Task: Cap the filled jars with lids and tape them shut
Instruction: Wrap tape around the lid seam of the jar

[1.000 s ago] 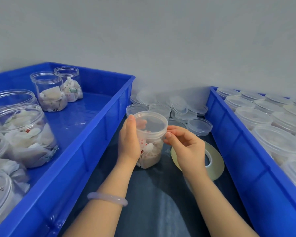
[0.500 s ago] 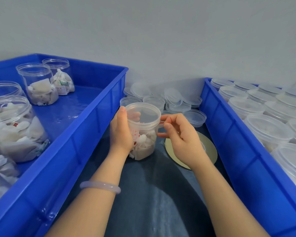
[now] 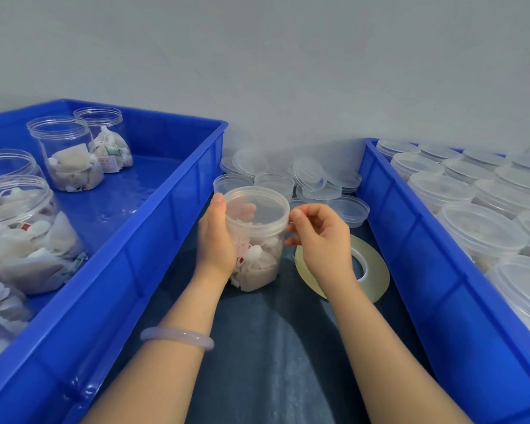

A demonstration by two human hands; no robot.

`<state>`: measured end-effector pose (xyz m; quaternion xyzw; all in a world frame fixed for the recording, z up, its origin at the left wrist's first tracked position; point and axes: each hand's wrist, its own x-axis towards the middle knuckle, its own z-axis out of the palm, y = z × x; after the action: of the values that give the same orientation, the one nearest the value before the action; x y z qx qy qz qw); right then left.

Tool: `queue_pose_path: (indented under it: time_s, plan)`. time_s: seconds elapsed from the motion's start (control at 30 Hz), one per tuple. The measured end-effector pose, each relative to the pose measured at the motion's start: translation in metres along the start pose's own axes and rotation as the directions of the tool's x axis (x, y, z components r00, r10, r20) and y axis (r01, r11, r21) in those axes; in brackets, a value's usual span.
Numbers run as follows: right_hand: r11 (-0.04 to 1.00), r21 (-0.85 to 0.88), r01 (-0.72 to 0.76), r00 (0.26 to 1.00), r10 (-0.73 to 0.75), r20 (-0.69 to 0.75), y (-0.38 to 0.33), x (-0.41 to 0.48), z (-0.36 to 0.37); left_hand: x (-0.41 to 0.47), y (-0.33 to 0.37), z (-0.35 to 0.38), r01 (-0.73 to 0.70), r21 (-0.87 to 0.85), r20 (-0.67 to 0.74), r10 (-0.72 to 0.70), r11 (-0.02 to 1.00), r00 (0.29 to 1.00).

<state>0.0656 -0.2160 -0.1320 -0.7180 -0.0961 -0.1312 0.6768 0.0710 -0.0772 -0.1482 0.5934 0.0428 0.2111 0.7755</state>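
- jar [image 3: 259, 264]: clear, filled with white sachets, upright on the dark surface [image 3: 273, 347] between the two crates; used as landmark.
- lid [image 3: 257, 206]: clear, sits on top of the jar.
- left hand [image 3: 216, 240]: on the jar's left side, fingers [image 3: 246, 209] wrapped round behind it and seen through the plastic, thumb up by the lid rim.
- right hand [image 3: 325, 240]: on the jar's right side, fingers [image 3: 300, 215] curled, thumb and forefinger tips pinched at the lid's rim; whether clear tape is between them, cannot tell.
- tape roll [image 3: 377, 270]: flat, just right of the jar, partly under the right hand.
- loose lids [image 3: 312, 179]: pile just behind the jar, against the wall.
- left crate [image 3: 153, 240]: blue, left of the jar, holds open filled jars [image 3: 71, 157].
- right crate [image 3: 410, 240]: blue, right of the jar, packed with capped jars [image 3: 478, 228].
- bracelet [image 3: 178, 336]: pale, on the left wrist, nearer the camera than the jar.
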Motion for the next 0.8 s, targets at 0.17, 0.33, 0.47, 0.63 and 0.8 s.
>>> queue_pose_path:
  time_s: [0.17,0.33,0.47,0.63,0.8]
  plan:
    - [0.967,0.227,-0.116,0.993,0.115,0.018,-0.001,-0.003,0.015,-0.005,0.001,0.004,0.026,-0.012,-0.025,-0.026,1.000,0.999]
    - [0.976,0.166,-0.140,0.988,0.149,-0.048,-0.022,-0.002,0.048,-0.012,0.002,0.007,-0.004,0.058,-0.063,0.008,0.998,0.998]
    - [0.995,0.099,-0.025,0.980,0.044,-0.195,-0.029,0.003,0.056,-0.012,0.004,0.006,-0.035,0.026,-0.037,0.036,0.999,0.999]
    - [0.994,0.113,-0.006,0.989,0.023,-0.144,-0.025,0.011,0.048,-0.009,0.014,-0.001,-0.031,-0.033,0.115,0.035,0.999,0.993]
    - [0.960,0.233,-0.153,0.988,0.153,0.017,-0.024,0.018,0.040,0.004,0.048,-0.002,0.047,0.123,0.305,-0.083,0.991,0.949]
